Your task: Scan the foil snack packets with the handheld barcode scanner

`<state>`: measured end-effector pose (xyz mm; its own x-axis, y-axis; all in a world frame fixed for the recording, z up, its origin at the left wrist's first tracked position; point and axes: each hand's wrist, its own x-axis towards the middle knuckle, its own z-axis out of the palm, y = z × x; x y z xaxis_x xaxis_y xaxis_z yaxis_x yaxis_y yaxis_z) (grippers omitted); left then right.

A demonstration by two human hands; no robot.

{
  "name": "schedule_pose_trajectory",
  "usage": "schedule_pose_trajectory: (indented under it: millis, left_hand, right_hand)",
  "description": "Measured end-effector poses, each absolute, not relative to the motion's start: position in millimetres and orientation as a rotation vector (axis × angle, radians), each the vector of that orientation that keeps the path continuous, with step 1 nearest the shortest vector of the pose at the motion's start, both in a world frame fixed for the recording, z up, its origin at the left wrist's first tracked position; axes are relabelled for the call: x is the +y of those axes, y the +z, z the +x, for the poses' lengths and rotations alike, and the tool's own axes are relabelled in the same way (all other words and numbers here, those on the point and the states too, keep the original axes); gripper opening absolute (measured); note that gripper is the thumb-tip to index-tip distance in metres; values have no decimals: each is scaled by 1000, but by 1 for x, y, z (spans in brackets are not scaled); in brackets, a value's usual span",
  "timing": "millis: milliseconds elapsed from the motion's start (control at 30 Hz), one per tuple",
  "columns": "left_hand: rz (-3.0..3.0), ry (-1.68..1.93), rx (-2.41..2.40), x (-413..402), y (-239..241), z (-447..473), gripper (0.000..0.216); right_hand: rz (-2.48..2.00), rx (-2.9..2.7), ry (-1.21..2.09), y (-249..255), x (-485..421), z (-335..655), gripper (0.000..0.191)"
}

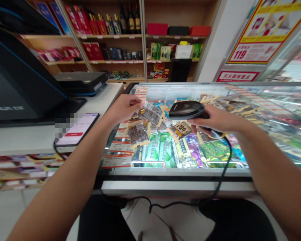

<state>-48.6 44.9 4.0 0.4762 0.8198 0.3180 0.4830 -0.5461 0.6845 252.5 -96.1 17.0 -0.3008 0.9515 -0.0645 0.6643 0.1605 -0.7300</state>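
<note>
My left hand [127, 106] pinches the upper left corner of a small clear snack packet [152, 113] with tan edges. In my right hand [212, 118] is a black barcode scanner [187, 109], its head turned left toward the packet. A black cable [228, 160] runs from the scanner's handle down past the counter edge. Below my hands, more packets lie on the glass top, among them one [137, 134] near my left wrist and a brown one [181, 130] under the scanner. Green wrapped ice pops [158, 150] show through the glass.
A glass-topped freezer [175, 172] spans the front, with price labels [117, 160] along its left side. On the white counter at left are a phone [77, 129], a dark checkout terminal [22, 77] and a scale [82, 82]. Shelves [115, 36] of boxes and bottles stand behind.
</note>
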Motion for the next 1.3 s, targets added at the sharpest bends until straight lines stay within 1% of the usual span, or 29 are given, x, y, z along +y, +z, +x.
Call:
schedule_pose_trajectory:
  millis: [233, 333, 400, 500, 533, 600, 667, 700, 767, 900, 1000, 1067, 1167, 1233, 1300]
  left_hand:
    - [2240, 829, 1125, 49, 3, -50, 27]
    - [2234, 851, 1100, 52, 0, -51, 25]
    - [2236, 873, 1051, 53, 0, -53, 22]
    - [2237, 876, 1042, 52, 5, -56, 20]
    - [2242, 872, 1075, 51, 7, -58, 19]
    - [2293, 864, 1168, 47, 12, -60, 18]
    - [2418, 870, 1240, 44, 15, -62, 16]
    - [2493, 876, 1260, 43, 15, -61, 13]
    - [2635, 892, 1279, 39, 12, -58, 8]
    - [2834, 896, 1278, 29, 3, -44, 14]
    - [2872, 834, 1134, 15, 0, -32, 13]
    - [2856, 809, 903, 4, 0, -23, 13]
    - [2760, 814, 561, -11, -2, -12, 16]
    - [2651, 839, 476, -17, -5, -5, 24]
    - [2538, 904, 503, -19, -9, 0, 25]
  right_hand:
    - [-1596, -2046, 950, 17, -95, 249, 40]
    - [-1589, -2042, 947, 17, -96, 251, 40]
    - [-1602, -2029, 909, 16, -96, 251, 40]
    - [-1635, -2009, 755, 15, -94, 251, 37]
    - [-1625, -2021, 696, 14, -93, 251, 39]
    - [-1564, -2084, 629, 9, -89, 251, 54]
    - [-1482, -2172, 644, 3, -85, 252, 66]
    - [-1459, -2210, 665, -1, -83, 253, 67]
    - [-1463, -2270, 690, -10, -79, 253, 63]
    - [-1579, -2316, 662, -19, -76, 248, 53]
    - [-1600, -2240, 607, -14, -78, 243, 50]
    - [-1604, -2121, 653, -6, -80, 242, 48]
    - [-1645, -1921, 837, 1, -83, 242, 46]
    - [-1631, -1797, 959, 2, -85, 241, 47]
    - [-1576, -1670, 1053, 0, -86, 239, 51]
